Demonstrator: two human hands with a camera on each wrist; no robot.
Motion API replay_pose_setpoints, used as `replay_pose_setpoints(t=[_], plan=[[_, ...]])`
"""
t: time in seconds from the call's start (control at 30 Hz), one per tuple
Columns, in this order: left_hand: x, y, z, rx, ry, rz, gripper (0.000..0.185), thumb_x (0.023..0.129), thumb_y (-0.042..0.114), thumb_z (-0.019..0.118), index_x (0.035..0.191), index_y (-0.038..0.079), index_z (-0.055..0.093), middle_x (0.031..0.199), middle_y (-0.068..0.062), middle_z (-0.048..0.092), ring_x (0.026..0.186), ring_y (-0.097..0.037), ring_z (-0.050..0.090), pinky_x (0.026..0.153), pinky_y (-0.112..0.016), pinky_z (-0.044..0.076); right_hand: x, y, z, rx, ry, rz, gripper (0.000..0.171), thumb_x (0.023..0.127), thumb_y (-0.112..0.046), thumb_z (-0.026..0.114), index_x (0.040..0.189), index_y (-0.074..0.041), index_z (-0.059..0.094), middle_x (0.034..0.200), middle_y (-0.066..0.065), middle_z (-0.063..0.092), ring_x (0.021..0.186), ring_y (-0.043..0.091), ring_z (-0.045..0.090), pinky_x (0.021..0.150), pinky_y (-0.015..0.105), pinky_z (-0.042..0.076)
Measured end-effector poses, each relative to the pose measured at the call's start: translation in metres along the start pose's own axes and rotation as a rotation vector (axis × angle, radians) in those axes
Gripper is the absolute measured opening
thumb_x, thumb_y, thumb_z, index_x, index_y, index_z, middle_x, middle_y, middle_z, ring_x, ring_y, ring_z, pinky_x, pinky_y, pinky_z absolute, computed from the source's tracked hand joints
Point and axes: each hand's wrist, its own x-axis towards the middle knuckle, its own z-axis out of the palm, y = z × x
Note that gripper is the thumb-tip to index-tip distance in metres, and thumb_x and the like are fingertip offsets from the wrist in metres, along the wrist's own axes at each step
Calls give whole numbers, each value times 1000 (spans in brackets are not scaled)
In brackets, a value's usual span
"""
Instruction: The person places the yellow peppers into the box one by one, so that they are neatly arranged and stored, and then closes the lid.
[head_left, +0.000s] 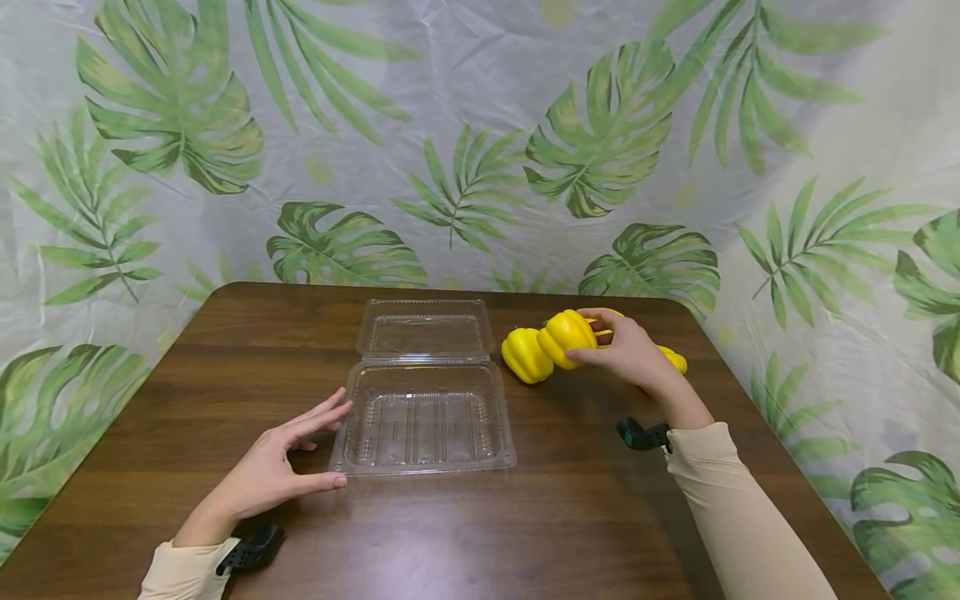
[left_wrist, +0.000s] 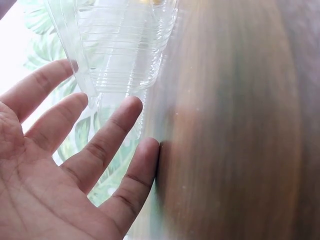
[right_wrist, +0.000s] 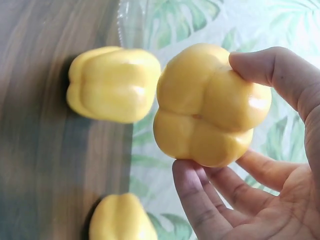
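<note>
While our right hand [head_left: 630,350] lifts one yellow pepper [head_left: 567,335] just above the worktop [head_left: 570,517], fingers [right_wrist: 200,200] curled round its lobes, we judge it light, smooth, firm, best cupped broadly; left hand [head_left: 273,471] rests flat beside the open clamshell tray [head_left: 423,462].

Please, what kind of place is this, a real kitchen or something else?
Probably a staged recording setup, not a real kitchen. A leaf-print cloth backdrop hangs behind a bare wooden table, which carries only an open clear plastic container and yellow peppers, and both wrists wear cameras.
</note>
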Motion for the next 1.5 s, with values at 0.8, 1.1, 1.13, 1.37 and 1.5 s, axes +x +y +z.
replay_pose_setpoints(t=[0.8, 1.1, 1.13, 1.37, 1.5], plan=[[1, -2, 1, -12, 6, 5, 87, 83, 26, 95, 159, 16, 55, 172, -11, 42, 126, 6, 61, 90, -29, 57, 32, -67, 35, 66, -184, -191, 81, 91, -28, 87, 160, -10, 47, 147, 12, 64, 128, 30, 67, 104, 48, 58], [1, -1, 1, -11, 7, 2, 87, 82, 26, 95, 159, 15, 55, 172, -12, 43, 125, 7, 61, 90, -30, 57, 42, -86, 52, -4, -238, -268, 79, 90, -29, 87, 158, -11, 50, 144, 10, 65, 127, 28, 67, 105, 47, 58], [1, -1, 1, -11, 7, 1, 87, 82, 26, 96, 158, 14, 55, 172, -12, 43, 125, 7, 61, 90, -30, 57, 43, -87, 54, -6, -246, -274, 79, 89, -28, 87, 157, -11, 51, 144, 10, 65, 126, 28, 68, 105, 47, 58], [1, 0, 1, -9, 6, -3, 88, 82, 25, 96, 158, 12, 55, 171, -13, 43, 125, 7, 61, 90, -31, 57, 52, -96, 70, 6, -311, -311, 77, 90, -24, 86, 156, -9, 51, 145, 12, 65, 122, 27, 69, 101, 42, 58], [1, 0, 0, -9, 10, -1, 88, 82, 25, 96, 158, 12, 55, 171, -13, 44, 124, 7, 62, 90, -31, 57, 54, -103, 79, -10, -336, -333, 76, 89, -24, 85, 156, -9, 51, 143, 12, 65, 118, 28, 70, 99, 40, 59]])
